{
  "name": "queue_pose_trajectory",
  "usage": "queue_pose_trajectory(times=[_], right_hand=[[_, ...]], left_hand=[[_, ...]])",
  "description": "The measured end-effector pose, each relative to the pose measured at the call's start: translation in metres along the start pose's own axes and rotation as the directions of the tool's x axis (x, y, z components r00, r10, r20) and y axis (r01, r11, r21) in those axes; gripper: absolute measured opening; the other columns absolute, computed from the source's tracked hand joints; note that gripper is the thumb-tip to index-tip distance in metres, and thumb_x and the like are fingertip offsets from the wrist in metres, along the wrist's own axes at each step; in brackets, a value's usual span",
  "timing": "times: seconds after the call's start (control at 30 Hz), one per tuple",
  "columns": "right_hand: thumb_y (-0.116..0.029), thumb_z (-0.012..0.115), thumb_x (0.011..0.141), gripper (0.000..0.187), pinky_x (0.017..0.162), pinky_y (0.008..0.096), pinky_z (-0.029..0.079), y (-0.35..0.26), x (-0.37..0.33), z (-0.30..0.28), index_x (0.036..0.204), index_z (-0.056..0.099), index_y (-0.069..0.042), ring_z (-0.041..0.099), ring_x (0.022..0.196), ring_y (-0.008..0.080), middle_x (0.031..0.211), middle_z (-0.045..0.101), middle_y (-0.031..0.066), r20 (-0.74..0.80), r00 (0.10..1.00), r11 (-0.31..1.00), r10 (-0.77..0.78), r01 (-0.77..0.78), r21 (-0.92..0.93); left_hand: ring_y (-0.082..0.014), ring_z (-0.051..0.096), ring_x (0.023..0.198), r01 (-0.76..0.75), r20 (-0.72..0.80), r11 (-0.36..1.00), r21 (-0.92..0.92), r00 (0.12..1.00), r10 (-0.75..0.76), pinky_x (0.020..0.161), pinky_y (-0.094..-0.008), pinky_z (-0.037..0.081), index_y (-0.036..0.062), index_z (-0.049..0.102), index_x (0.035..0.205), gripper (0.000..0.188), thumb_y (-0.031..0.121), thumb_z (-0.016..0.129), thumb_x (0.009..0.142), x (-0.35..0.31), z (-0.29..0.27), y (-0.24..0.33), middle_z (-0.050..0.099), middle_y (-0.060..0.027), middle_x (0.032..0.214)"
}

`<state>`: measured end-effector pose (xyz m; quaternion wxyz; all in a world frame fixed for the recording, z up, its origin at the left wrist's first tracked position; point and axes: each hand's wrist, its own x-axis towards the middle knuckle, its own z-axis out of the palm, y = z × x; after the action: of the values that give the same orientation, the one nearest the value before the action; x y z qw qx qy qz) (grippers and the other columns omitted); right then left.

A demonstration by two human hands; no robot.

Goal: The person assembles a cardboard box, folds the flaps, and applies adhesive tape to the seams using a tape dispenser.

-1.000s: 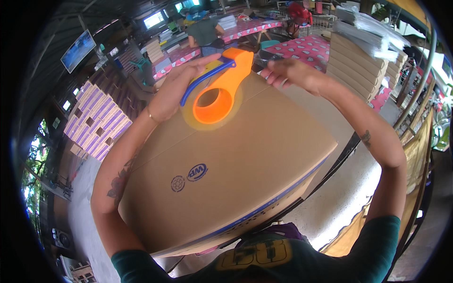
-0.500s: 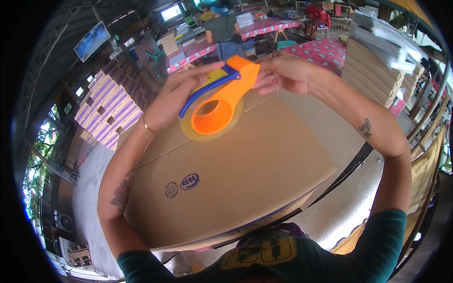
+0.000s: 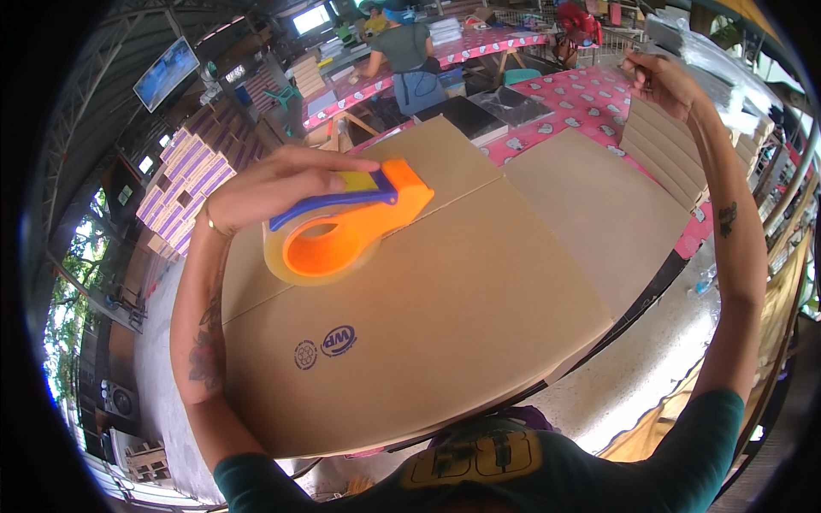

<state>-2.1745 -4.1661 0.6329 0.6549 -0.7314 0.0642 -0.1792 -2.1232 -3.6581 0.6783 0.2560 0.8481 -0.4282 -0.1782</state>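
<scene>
My left hand (image 3: 278, 184) grips an orange and blue tape dispenser (image 3: 405, 198) loaded with a wide roll of clear tape (image 3: 366, 263). Its head points right, over the seam between the top flaps of a large brown cardboard box (image 3: 479, 299). I cannot tell whether the dispenser touches the cardboard. Far to the right, my right hand (image 3: 665, 84) is raised beyond the box, near the stacked brown boxes. Its fingers are bent closed, and what they hold, if anything, is too small to make out. Two dark printed marks show on the near flap.
A flat cardboard sheet (image 3: 590, 192) lies right of the box, on a table with a pink patterned cover (image 3: 590, 96). Stacked brown boxes (image 3: 663, 154) rise at the right, purple-striped boxes (image 3: 184, 197) at the left. A person in a dark shirt (image 3: 402, 50) stands at the far table.
My left hand has brought the dispenser left and nearer, down toward the box. My right hand has left the dispenser's head and swung far to the right, its fingers now bent closed.
</scene>
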Motion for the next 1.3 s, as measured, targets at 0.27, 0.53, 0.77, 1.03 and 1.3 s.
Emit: queue_pose_trajectory(times=[0.27, 0.53, 0.77, 1.03, 1.3], right_hand=[[-0.022, 0.055, 0.085, 0.019, 0.037, 0.0304, 0.031, 0.149, 0.013, 0.004, 0.085, 0.063, -0.004, 0.046, 0.047, 0.0125, 0.064, 0.056, 0.005, -0.081, 0.997, 0.87, -0.014, -0.028, -0.493], [-0.025, 0.058, 0.087, 0.023, 0.055, 0.0307, 0.047, 0.306, -0.085, 0.131, 0.087, 0.063, -0.002, 0.052, 0.057, 0.0125, 0.066, 0.056, 0.0047, 0.087, 0.99, 0.993, 0.11, -0.113, 0.031], [-0.047, 0.055, 0.088, 0.046, 0.07, 0.0429, 0.051, 0.289, -0.136, 0.205, 0.087, 0.065, -0.002, 0.067, 0.079, 0.0335, 0.077, 0.067, 0.0198, 0.051, 0.978, 0.934, 0.204, -0.179, -0.308], [-0.043, 0.05, 0.092, 0.049, 0.086, 0.0453, 0.049, 0.318, -0.147, 0.183, 0.11, 0.057, 0.002, 0.061, 0.099, 0.038, 0.107, 0.062, 0.0237, 0.089, 0.963, 0.911, 0.254, -0.207, -0.355], [-0.062, 0.021, 0.095, 0.079, 0.116, 0.0409, 0.009, 0.273, -0.164, 0.198, 0.149, 0.013, -0.005, 0.003, 0.144, 0.029, 0.155, 0.009, 0.0171, 0.428, 0.881, 0.928, -0.2, 0.031, 0.37]], left_hand=[[-0.0076, 0.058, 0.076, 0.079, 0.095, 0.985, 0.151, 0.991, -0.094, 0.071, -0.0208, 0.049, 0.004, 0.062, 0.122, 0.039, 0.018, 0.049, 0.088, 0.026, 0.003, 0.008, 0.067, -0.0065, 0.093], [-0.0104, 0.06, 0.078, 0.154, 0.166, 0.972, 0.175, 0.969, -0.183, 0.074, -0.0227, 0.049, 0.0021, 0.062, 0.12, 0.041, 0.023, 0.051, 0.087, 0.041, 0.005, 0.021, 0.068, -0.0086, 0.093], [-0.0196, 0.063, 0.096, 0.291, 0.179, 0.957, 0.014, 0.941, -0.288, 0.088, -0.0275, 0.048, -0.0059, 0.057, 0.122, 0.043, 0.016, 0.051, 0.085, 0.06, 0.02, 0.034, 0.066, -0.0159, 0.107], [-0.0213, 0.064, 0.096, 0.385, 0.083, 0.922, -0.038, 0.921, -0.381, 0.089, -0.0274, 0.049, -0.0079, 0.056, 0.122, 0.052, 0.017, 0.052, 0.076, 0.061, 0.031, 0.04, 0.066, -0.0179, 0.105], [-0.0215, 0.065, 0.096, 0.397, 0.056, 0.918, -0.028, 0.917, -0.395, 0.089, -0.0264, 0.049, -0.0089, 0.055, 0.122, 0.054, 0.018, 0.051, 0.076, 0.061, 0.034, 0.042, 0.066, -0.0175, 0.106]])
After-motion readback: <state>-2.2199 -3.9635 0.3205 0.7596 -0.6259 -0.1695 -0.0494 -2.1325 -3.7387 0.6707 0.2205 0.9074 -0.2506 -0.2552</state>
